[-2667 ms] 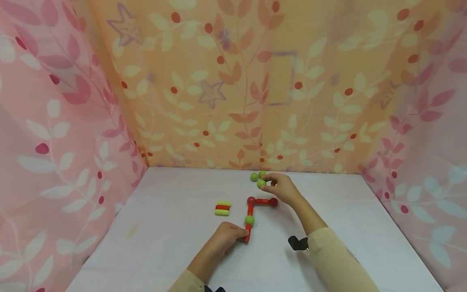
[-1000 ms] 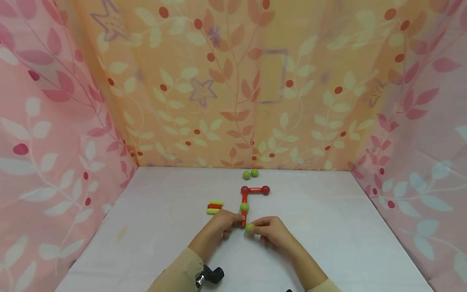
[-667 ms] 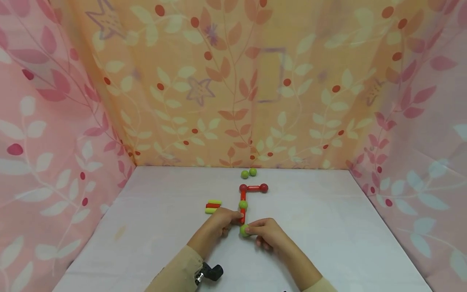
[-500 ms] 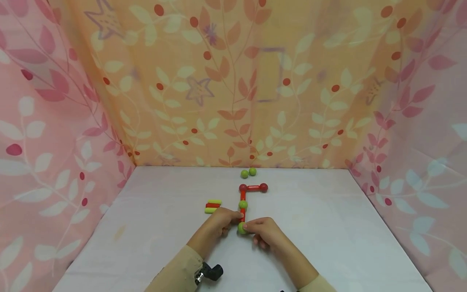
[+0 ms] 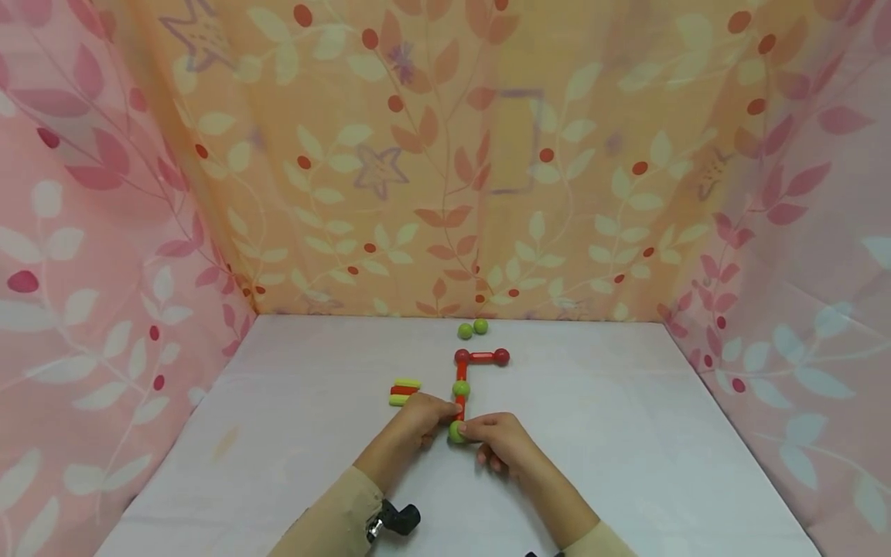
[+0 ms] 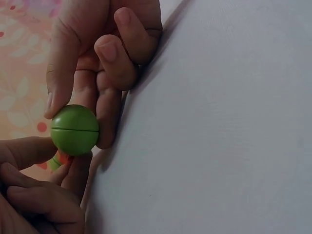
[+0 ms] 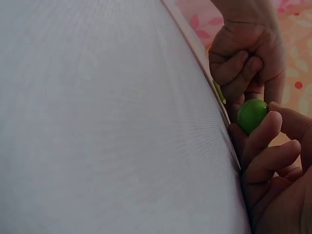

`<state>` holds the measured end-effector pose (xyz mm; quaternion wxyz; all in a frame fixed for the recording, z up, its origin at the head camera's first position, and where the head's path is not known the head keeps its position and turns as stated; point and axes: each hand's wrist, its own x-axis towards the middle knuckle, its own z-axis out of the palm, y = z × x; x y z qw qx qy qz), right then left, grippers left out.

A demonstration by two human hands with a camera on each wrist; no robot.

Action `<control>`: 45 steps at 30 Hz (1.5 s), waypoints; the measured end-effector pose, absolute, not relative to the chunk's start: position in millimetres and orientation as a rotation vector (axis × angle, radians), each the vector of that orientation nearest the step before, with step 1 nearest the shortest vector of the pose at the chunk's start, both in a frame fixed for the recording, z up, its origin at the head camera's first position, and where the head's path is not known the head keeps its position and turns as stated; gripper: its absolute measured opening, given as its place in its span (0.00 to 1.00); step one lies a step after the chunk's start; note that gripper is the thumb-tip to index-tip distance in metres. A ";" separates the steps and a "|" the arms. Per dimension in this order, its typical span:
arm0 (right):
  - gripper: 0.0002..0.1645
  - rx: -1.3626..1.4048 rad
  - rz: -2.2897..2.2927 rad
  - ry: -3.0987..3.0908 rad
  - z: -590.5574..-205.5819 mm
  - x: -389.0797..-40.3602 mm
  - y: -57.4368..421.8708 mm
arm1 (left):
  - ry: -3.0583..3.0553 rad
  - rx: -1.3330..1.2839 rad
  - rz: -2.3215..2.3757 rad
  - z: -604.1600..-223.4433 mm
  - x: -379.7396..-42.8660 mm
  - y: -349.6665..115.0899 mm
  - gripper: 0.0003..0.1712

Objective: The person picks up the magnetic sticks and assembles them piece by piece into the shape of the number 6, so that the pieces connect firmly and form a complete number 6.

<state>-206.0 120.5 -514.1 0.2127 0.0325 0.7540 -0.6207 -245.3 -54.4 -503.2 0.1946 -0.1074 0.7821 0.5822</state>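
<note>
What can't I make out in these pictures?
Left wrist view: most of the short red stick the left hand pinches, behind the round green ball and that hand.
Head view: the right end of the nearest yellow-green stick, behind the left hand.
Right wrist view: part of the right hand, cut off by the frame edge.

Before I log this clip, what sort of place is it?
Probably a small curtained recording booth: floral drapes border a white tabletop on three sides, and a black device sits at the left sleeve.
</note>
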 end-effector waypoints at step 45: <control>0.24 0.082 -1.785 1.996 -513.1 -206.0 109.5 | 2.793 0.390 1.139 -496.1 -276.1 -183.8 0.14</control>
